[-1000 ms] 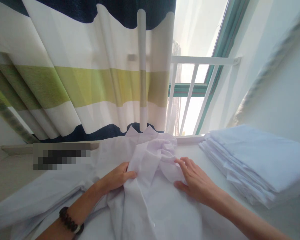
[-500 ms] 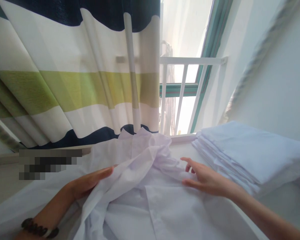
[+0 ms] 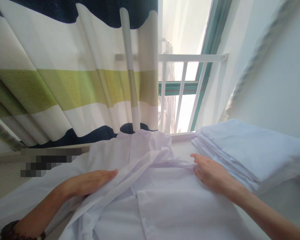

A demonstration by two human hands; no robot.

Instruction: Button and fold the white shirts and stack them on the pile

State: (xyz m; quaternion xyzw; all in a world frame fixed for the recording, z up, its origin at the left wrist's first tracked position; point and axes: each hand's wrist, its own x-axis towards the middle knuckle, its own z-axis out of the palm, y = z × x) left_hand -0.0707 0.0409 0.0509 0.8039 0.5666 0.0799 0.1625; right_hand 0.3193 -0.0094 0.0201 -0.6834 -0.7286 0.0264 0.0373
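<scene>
A white garment (image 3: 170, 206) of thin cloth, probably a shirt or coat, lies spread in front of me with loose folds across its middle. My left hand (image 3: 95, 181) grips a long fold on the left side, thumb on top and the other fingers hidden under the cloth. On the opposite side, my right hand (image 3: 210, 173) has its fingers closed at the garment's edge, where a narrow strip of cloth runs taut toward the fingertips. The exact pinch is partly hidden by the hand.
A stack of folded white cloth (image 3: 250, 150) lies at the right. Behind the garment hangs a striped curtain (image 3: 85, 86), beside a white railing (image 3: 192, 58) and a green-framed window. A pixelated dark patch (image 3: 50, 161) is at left.
My right hand has moved slightly right and closed on the garment's edge. The bunched cloth between the hands is drawn flatter and wider. My left hand has shifted slightly, still at the fold.
</scene>
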